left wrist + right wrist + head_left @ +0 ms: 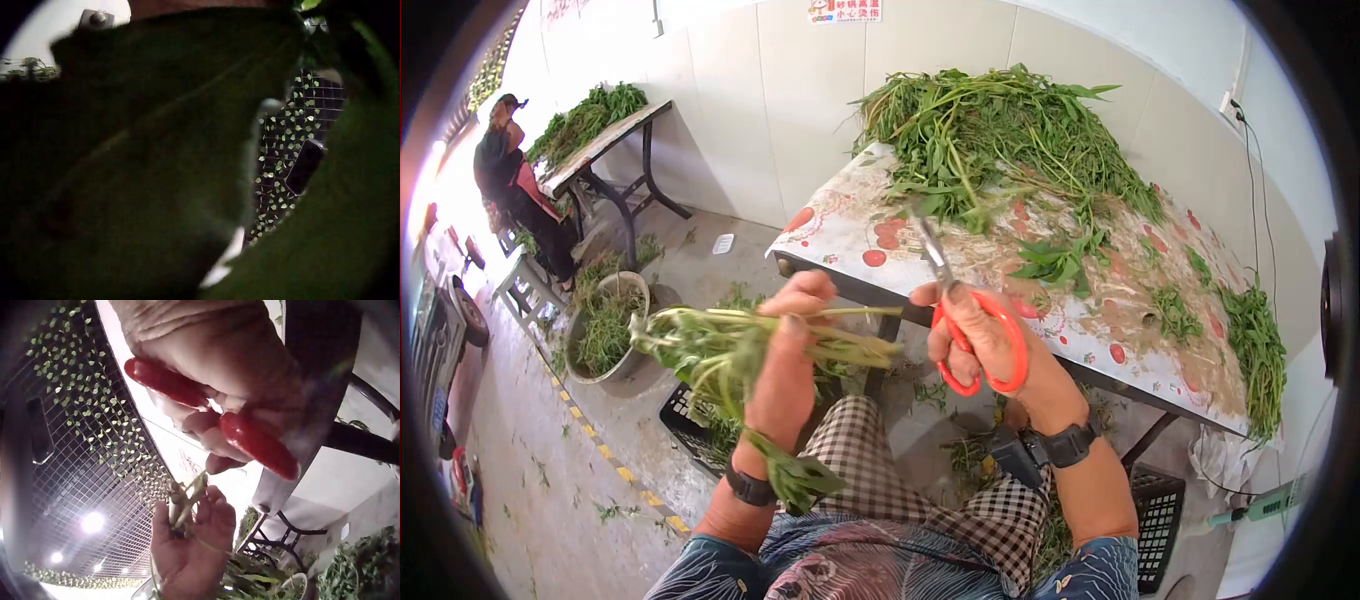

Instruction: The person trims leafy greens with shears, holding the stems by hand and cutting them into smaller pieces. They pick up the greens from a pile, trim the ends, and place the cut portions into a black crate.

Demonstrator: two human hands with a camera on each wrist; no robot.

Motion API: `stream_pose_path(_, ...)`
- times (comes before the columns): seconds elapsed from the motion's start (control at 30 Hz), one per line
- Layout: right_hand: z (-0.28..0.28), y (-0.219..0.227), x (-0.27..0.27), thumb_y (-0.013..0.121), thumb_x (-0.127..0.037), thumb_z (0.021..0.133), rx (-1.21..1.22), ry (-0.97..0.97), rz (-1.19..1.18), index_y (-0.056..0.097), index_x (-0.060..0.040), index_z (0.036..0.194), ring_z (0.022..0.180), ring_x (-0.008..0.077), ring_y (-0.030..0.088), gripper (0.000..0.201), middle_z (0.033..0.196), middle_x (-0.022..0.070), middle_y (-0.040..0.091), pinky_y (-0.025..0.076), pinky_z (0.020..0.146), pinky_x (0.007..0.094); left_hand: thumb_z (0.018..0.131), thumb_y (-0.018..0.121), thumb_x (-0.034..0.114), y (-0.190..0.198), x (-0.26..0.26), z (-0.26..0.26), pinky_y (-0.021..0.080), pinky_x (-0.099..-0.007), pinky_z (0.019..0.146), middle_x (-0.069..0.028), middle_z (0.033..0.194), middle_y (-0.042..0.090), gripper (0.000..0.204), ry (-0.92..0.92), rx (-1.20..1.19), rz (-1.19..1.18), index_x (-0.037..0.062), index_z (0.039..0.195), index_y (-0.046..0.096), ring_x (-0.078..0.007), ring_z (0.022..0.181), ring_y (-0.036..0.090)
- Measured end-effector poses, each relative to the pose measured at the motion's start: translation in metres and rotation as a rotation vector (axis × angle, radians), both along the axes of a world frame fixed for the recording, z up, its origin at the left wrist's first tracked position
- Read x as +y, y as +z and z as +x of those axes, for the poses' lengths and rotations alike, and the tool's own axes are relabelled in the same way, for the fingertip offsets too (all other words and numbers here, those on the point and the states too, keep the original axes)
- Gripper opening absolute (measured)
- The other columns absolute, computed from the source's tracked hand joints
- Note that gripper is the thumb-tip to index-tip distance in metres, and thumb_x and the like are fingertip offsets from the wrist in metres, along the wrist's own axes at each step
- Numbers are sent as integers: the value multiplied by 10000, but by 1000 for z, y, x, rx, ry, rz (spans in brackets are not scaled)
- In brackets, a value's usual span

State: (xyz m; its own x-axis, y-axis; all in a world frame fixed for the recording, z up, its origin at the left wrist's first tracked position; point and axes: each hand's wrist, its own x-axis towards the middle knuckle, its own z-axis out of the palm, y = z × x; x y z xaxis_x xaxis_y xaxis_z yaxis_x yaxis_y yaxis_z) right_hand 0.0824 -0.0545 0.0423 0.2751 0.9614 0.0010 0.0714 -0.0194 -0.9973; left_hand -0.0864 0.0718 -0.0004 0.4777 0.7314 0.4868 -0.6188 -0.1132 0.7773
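The greens (730, 340) were in the left hand (788, 335), its grip clamped round the stems, thumb on the near side. Their long axis ran crosswise in front of the person: leafy tops out to the left, bare stem ends poking past the hand to the right. Those ends lay in the gap between the two hands, just beside the right hand (985, 335) and touching nothing there.

The right grip was clamped on the scissors (943, 273), fingers through the red loops. The blades pointed away from the person toward the worktop (840, 225) — roughly square to the stems, but beyond their ends rather than across them. Whether the blades were parted could not be told; the tips were blurred.

By judgement, that offset mattered most: the axes already crossed well, so only the sideways gap needed closing, and the stem ends were the nearer part to the scissors. A loose sprig (795, 475) hung at the left wrist, and leaves blocked most of that wrist's view.
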Motion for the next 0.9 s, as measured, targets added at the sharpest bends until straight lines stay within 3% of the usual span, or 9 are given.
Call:
stream_pose_path(0.03, 1, 3, -4, 423, -623, 838, 9, -35, 10, 486, 17, 1121, 414, 81, 433, 703, 634, 93, 538, 364, 392, 221, 905, 478, 317, 1, 5, -1, 432, -337, 838, -109, 1092, 552, 292, 36, -38, -44, 62, 1044, 508, -206, 947, 528)
stream_pose_path(0.17, 15, 39, -30, 538, -323, 878, -180, -251, 104, 513, -2, 1068, 488, 59, 469, 374, 661, 54, 539, 385, 426, 209, 943, 416, 238, -10, 51, -21, 399, -292, 645, 19, 692, 435, 197, -385, -360, -446, 55, 983, 478, -104, 650, 427)
stream_pose_path(0.2, 24, 41, -31, 561, -287, 864, -262, -304, 203, 524, -14, 1060, 508, 62, 482, 338, 660, 37, 536, 384, 431, 215, 935, 430, 220, -10, 59, -22, 318, -246, 524, 53, 588, 248, 178, -504, -557, -816, 62, 891, 499, -77, 536, 281)
stream_pose_path(0.3, 54, 60, -32, 573, -208, 830, -618, -486, 185, 536, -12, 1039, 598, 101, 531, 288, 703, 50, 561, 416, 524, 234, 936, 432, 231, -30, 80, -29, 276, -247, 485, 63, 567, 247, 197, -650, -705, -1118, 68, 853, 506, -73, 505, 261)
stream_pose_path(0.43, 93, 76, -20, 587, -198, 797, -1021, -627, 28, 537, -16, 1024, 671, 230, 574, 296, 744, 119, 596, 448, 619, 317, 924, 461, 218, -48, 71, -23, 278, -247, 474, 72, 561, 247, 170, -608, -571, -1232, 80, 850, 528, -77, 488, 253)
stream_pose_path(0.47, 103, 79, -13, 621, -196, 776, -1125, -669, -76, 545, -13, 984, 646, 202, 573, 287, 732, 111, 591, 445, 614, 312, 917, 475, 207, -51, 69, -21, 292, -248, 478, 71, 571, 256, 148, -636, -559, -1199, 87, 852, 534, -81, 492, 264)
stream_pose_path(0.67, 170, 57, 46, 508, -206, 835, -1468, -536, -428, 525, -27, 959, 804, 393, 574, 219, 888, 221, 607, 443, 689, 440, 920, 480, 216, -55, 64, -22, 331, -255, 490, 53, 614, 348, 135, -451, -377, -1054, 90, 893, 519, -90, 523, 326)
stream_pose_path(0.77, 187, 37, 70, 441, -191, 857, -1454, -515, -504, 522, -33, 966, 830, 377, 584, 208, 910, 215, 606, 450, 702, 436, 915, 491, 215, -55, 64, -27, 343, -254, 504, 45, 632, 378, 118, -403, -305, -977, 100, 894, 502, -95, 541, 343)
stream_pose_path(0.9, 176, 33, 84, 508, -83, 800, -1547, -452, -526, 532, -68, 1059, 870, 360, 588, 260, 925, 198, 614, 459, 739, 442, 913, 494, 214, -53, 70, -30, 345, -256, 513, 41, 646, 391, 116, -407, -297, -940, 100, 892, 498, -94, 551, 348)
